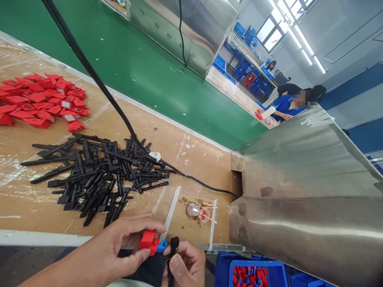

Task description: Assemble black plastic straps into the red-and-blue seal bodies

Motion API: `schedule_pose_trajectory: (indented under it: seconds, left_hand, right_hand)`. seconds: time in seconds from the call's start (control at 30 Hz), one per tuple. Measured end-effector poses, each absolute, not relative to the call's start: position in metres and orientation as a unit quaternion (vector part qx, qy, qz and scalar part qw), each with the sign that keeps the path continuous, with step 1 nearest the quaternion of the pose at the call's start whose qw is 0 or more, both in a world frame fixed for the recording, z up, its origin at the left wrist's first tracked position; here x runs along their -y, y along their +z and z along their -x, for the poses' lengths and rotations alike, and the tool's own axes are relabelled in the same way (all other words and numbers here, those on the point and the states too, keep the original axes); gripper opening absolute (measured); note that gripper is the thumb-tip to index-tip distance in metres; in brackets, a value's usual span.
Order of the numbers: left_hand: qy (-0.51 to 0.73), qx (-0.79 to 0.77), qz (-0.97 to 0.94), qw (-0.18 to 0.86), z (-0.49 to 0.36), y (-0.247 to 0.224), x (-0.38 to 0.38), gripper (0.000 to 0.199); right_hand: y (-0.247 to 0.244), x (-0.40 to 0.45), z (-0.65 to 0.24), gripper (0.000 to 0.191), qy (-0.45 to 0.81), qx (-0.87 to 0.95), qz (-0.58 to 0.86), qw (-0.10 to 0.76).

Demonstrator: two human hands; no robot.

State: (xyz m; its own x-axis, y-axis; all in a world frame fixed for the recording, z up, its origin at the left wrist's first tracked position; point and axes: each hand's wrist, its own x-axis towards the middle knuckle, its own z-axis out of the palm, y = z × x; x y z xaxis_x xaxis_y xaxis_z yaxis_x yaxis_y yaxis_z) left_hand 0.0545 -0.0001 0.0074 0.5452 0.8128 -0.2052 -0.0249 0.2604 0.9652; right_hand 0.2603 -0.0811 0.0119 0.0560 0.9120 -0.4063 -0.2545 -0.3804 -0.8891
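Note:
My left hand (119, 247) grips a red plastic piece (149, 241) between thumb and fingers, near the table's front edge. A small blue part (162, 245) sticks out of its right side. My right hand (187, 265) pinches a black stick-like piece (174, 244), its square head up and close to the blue part; whether they touch is hard to tell. Behind my left hand a pile of black pieces (95, 171) covers the cardboard. Farther left is a heap of red pieces (42, 99).
Small cups (194, 210) with cotton swabs stand on stained cardboard. A black cable (98, 81) crosses the table. Metal panel (299, 191) at right. Below it, a blue bin (231, 275) holds red and blue pieces. A person (289, 105) in blue sits beyond.

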Motion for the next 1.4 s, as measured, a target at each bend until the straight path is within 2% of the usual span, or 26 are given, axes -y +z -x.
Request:
schedule_pose_trajectory:
  seconds: [0.17, 0.27, 0.4, 0.57, 0.7, 0.9, 1.1, 1.23, 1.4]
  left_hand:
    - [0.311, -0.386, -0.510, 0.703, -0.052, -0.012, 0.010, 0.045]
    - [0.317, -0.418, -0.462, 0.715, -0.056, 0.012, 0.009, 0.040]
    - [0.299, -0.385, -0.420, 0.765, -0.060, 0.041, 0.003, 0.030]
    - [0.289, -0.331, -0.375, 0.816, -0.056, 0.032, -0.002, 0.051]
    - [0.281, -0.372, -0.351, 0.812, -0.054, 0.036, -0.004, 0.061]
    - [0.258, -0.394, -0.340, 0.814, -0.059, 0.053, -0.008, 0.050]
    - [0.271, -0.400, -0.286, 0.828, -0.063, 0.049, -0.005, 0.061]
    - [0.266, -0.397, -0.236, 0.846, -0.063, 0.054, -0.004, 0.063]
    - [0.244, -0.367, -0.196, 0.876, -0.064, 0.059, -0.005, 0.055]
  right_hand:
    - [-0.003, 0.086, -0.269, 0.062, 0.621, 0.351, 0.522, 0.468]
    - [0.000, 0.086, -0.268, 0.059, 0.619, 0.345, 0.520, 0.476]
    - [0.021, 0.084, -0.261, 0.057, 0.602, 0.289, 0.545, 0.508]
    - [0.029, 0.085, -0.256, 0.062, 0.597, 0.281, 0.552, 0.510]
    - [0.016, 0.088, -0.254, 0.065, 0.595, 0.269, 0.558, 0.512]
    - [0.019, 0.087, -0.253, 0.061, 0.607, 0.268, 0.564, 0.491]
    - [0.024, 0.086, -0.257, 0.063, 0.628, 0.304, 0.546, 0.464]
    - [0.019, 0.090, -0.256, 0.064, 0.601, 0.311, 0.560, 0.477]
    - [0.015, 0.096, -0.256, 0.054, 0.536, 0.350, 0.595, 0.486]
